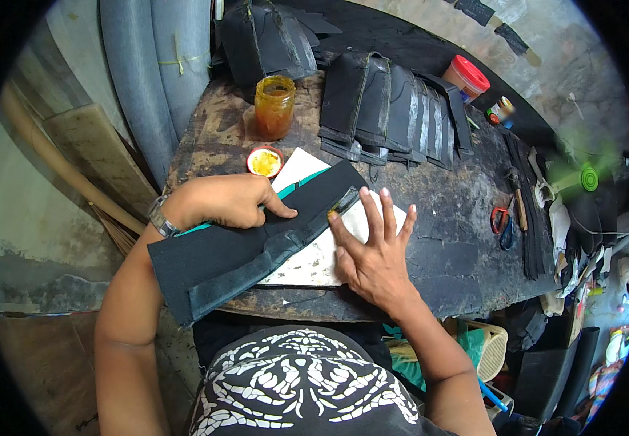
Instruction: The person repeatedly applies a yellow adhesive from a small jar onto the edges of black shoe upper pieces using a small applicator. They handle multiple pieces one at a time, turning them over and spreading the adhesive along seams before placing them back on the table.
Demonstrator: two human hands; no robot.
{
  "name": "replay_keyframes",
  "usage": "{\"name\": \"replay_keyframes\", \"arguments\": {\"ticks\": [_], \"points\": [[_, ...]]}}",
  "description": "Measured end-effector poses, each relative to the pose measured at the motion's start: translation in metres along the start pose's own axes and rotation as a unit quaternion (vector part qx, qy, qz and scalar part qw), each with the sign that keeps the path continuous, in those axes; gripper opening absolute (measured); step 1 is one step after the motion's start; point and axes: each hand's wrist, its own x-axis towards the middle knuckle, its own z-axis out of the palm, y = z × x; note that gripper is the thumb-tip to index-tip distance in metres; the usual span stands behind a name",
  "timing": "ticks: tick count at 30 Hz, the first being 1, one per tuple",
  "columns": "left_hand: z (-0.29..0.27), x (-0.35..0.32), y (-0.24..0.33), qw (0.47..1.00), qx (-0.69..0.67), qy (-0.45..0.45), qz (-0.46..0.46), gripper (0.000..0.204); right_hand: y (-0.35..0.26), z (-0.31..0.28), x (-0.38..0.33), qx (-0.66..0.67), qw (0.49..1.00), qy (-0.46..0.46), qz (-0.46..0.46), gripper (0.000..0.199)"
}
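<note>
On the workbench (467, 240), both hands press — left hand (231, 202) curled, right hand (373, 251) flat — the black strip (249, 243), running lower-left to upper-right.

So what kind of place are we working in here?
Probably a small leather or shoemaking workshop: a worn workbench, a row of cut black pieces, an open glue jar, and both hands, left hand and right hand, pressing a black strip.

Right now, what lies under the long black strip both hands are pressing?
Under the black strip shows a white board, with a teal edge near the left hand. The right hand rests on the board. Its covered middle cannot be seen.
</note>
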Motion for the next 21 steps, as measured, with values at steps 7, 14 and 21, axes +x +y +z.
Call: {"name": "replay_keyframes", "arguments": {"ticks": [7, 14, 21], "points": [[0.000, 0.000, 0.002, 1.000, 0.015, 0.007, -0.001, 0.064, 0.034, 0.015, 0.009, -0.047, 0.996, 0.001, 0.076, 0.038], [0.002, 0.000, -0.001, 1.000, 0.017, 0.014, 0.007, 0.065, 0.053, 0.011, 0.017, 0.008, 0.998, -0.061, -0.001, 0.043], [0.003, 0.002, -0.003, 1.000, -0.007, 0.009, 0.000, 0.065, 0.002, 0.006, 0.003, 0.020, 0.998, -0.054, -0.012, 0.046]]}}
